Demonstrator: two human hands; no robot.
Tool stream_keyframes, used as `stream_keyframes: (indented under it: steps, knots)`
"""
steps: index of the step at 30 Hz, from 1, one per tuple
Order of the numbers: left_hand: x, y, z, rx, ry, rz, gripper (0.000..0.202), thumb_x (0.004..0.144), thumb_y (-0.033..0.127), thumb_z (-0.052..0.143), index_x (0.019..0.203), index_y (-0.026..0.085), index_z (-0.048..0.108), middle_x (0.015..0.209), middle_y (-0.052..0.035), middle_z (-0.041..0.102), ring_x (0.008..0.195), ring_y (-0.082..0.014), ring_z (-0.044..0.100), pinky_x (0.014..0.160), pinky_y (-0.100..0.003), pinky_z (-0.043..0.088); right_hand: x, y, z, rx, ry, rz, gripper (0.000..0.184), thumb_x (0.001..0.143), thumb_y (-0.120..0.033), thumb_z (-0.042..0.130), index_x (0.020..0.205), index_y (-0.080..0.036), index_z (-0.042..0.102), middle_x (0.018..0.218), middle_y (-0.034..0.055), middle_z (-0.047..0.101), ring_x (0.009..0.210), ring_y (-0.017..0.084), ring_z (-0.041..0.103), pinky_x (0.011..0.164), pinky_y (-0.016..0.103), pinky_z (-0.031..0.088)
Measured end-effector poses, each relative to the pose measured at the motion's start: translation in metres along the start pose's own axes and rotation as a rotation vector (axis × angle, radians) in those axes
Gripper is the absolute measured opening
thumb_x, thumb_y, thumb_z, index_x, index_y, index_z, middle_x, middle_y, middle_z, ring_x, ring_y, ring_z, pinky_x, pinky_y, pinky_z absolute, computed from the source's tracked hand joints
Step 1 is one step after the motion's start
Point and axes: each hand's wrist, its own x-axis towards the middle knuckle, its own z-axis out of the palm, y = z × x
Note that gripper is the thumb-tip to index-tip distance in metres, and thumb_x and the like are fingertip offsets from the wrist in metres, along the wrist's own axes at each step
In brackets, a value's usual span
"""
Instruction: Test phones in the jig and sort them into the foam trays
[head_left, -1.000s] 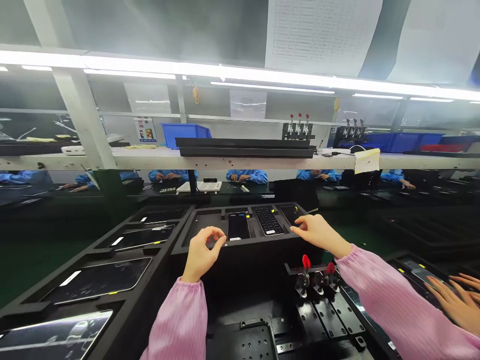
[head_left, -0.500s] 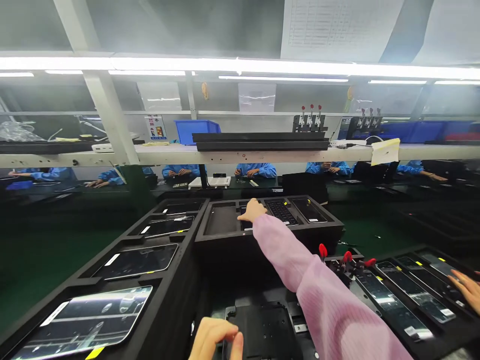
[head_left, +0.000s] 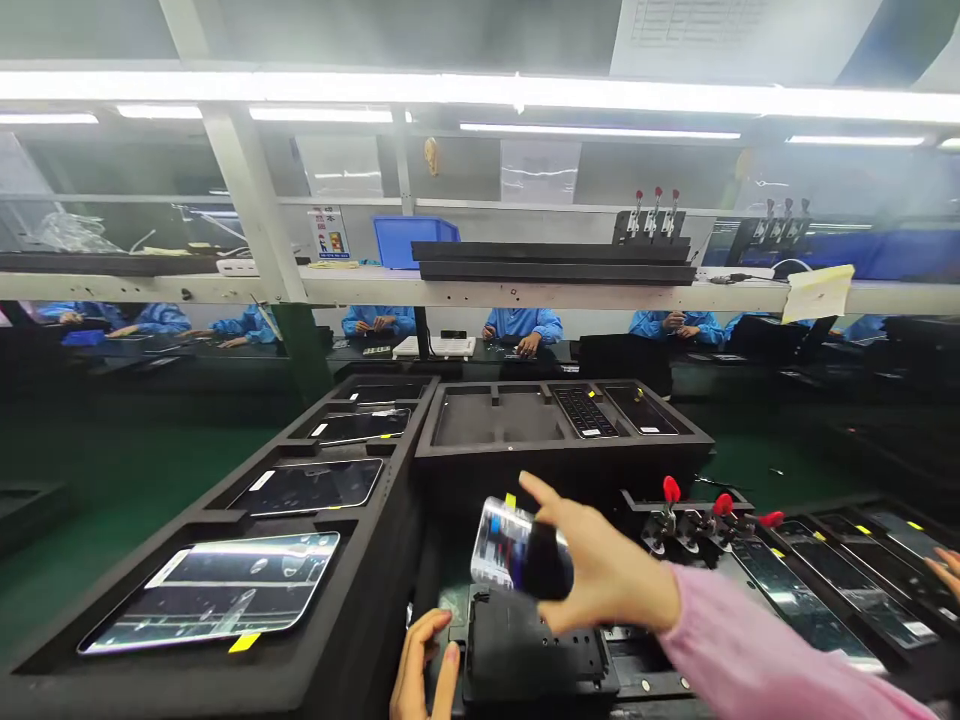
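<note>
My right hand (head_left: 600,570), in a pink sleeve, grips a glossy phone screen (head_left: 499,545) with a yellow tab, fingers and thumb on its edges. It is tilted above a black fixture (head_left: 529,655). My left hand (head_left: 424,665) is at that fixture's left side with thumb and curled fingers apart; nothing shows between them. Behind them a black foam tray (head_left: 562,452) has two bare pockets on the left and two dark panels (head_left: 641,410) on the right. Red-tipped toggle clamps (head_left: 722,506) stand just beyond my right wrist.
On the left a long foam tray (head_left: 360,570) holds several phone screens. More panels (head_left: 802,590) lie in a tray on the right, where another person's hand (head_left: 946,570) reaches in. A shelf edge (head_left: 525,293) crosses ahead, with blue-sleeved workers behind it.
My right hand has lifted the phone screen from the back tray's second pocket and brought it towards me, over the fixture. The view has shifted slightly. My left hand stays by the fixture.
</note>
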Motion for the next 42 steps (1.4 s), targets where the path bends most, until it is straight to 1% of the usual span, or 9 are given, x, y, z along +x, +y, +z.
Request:
stream_keyframes:
  steps: [4,9,15,21,26,29,32,37,42]
  knots:
    - [0.008,0.005,0.007,-0.064,-0.128,-0.201,0.04,0.078,0.052,0.05,0.106,0.024,0.057,0.115,-0.0039,0.06,0.111,-0.0257,0.052,0.09,-0.035,0.044,-0.019,0.033,0.065,-0.121,-0.245,0.005,0.12,0.039,-0.029,0.076,0.141,-0.017,0.014,0.112,0.0097,0.052,0.094,0.025,0.049,0.087,0.035,0.037]
    - [0.032,0.003,0.026,0.072,-0.335,-0.153,0.04,0.081,0.046,0.048,0.109,0.02,0.056,0.12,-0.0061,0.058,0.117,-0.0238,0.048,0.102,-0.038,0.033,-0.008,0.062,0.098,-0.197,-0.358,-0.024,0.118,0.044,-0.033,0.075,0.141,-0.019,0.01,0.107,0.0094,0.056,0.095,0.027,0.052,0.097,0.05,0.025]
    - [0.052,-0.002,0.047,0.152,-0.492,-0.162,0.037,0.082,0.045,0.045,0.097,0.018,0.065,0.099,-0.0061,0.069,0.097,-0.0227,0.062,0.087,-0.033,0.046,-0.01,0.068,0.101,-0.276,-0.347,0.003,0.113,0.05,-0.039,0.072,0.141,-0.019,0.009,0.097,0.0089,0.059,0.093,0.026,0.054,0.097,0.058,0.022]
    - [0.051,0.004,0.061,0.194,-0.606,-0.094,0.031,0.083,0.04,0.043,0.094,0.023,0.067,0.097,-0.0015,0.07,0.095,-0.0198,0.063,0.083,-0.028,0.045,-0.02,0.071,0.095,-0.339,-0.37,-0.059,0.11,0.052,-0.04,0.07,0.142,-0.021,0.008,0.076,0.0013,0.062,0.084,0.026,0.054,0.094,0.064,0.02]
    - [0.059,0.005,0.069,0.26,-0.688,0.002,0.028,0.08,0.038,0.049,0.075,0.02,0.07,0.079,-0.0027,0.07,0.078,-0.0201,0.064,0.074,-0.028,0.046,-0.03,0.072,0.089,-0.253,-0.36,0.039,0.111,0.053,-0.041,0.071,0.142,-0.022,0.007,0.091,0.0067,0.063,0.093,0.027,0.054,0.096,0.065,0.017]
    - [0.059,0.002,0.073,0.284,-0.706,0.048,0.024,0.08,0.034,0.05,0.074,0.019,0.068,0.077,-0.0025,0.069,0.076,-0.0191,0.063,0.073,-0.027,0.045,-0.042,0.066,0.067,-0.06,-0.238,0.127,0.105,0.058,-0.042,0.071,0.142,-0.027,0.01,0.11,0.0081,0.059,0.103,0.025,0.053,0.101,0.059,0.017]
    - [0.054,-0.001,0.08,0.31,-0.707,0.079,0.022,0.08,0.033,0.05,0.076,0.02,0.067,0.08,-0.0026,0.069,0.08,-0.0199,0.062,0.076,-0.029,0.044,-0.056,0.059,0.037,0.117,0.047,0.202,0.081,0.069,-0.04,0.065,0.137,-0.031,0.022,0.123,0.0058,0.053,0.114,0.022,0.049,0.105,0.052,0.02]
    - [0.044,-0.001,0.099,0.313,-0.743,0.136,0.023,0.082,0.035,0.048,0.072,0.021,0.063,0.077,-0.0015,0.065,0.079,-0.0202,0.059,0.077,-0.032,0.042,-0.079,0.06,0.002,0.149,0.41,0.313,0.048,0.077,-0.036,0.059,0.122,-0.029,0.044,0.106,0.0017,0.064,0.104,0.019,0.057,0.096,0.042,0.038]
    - [0.038,0.008,0.105,0.232,-0.806,0.174,0.03,0.088,0.039,0.037,0.074,0.021,0.057,0.089,-0.004,0.06,0.084,-0.019,0.057,0.08,-0.031,0.043,-0.091,0.068,-0.012,0.12,0.684,0.253,0.026,0.08,-0.032,0.057,0.104,-0.023,0.056,0.095,0.0027,0.067,0.092,0.018,0.062,0.09,0.037,0.046]
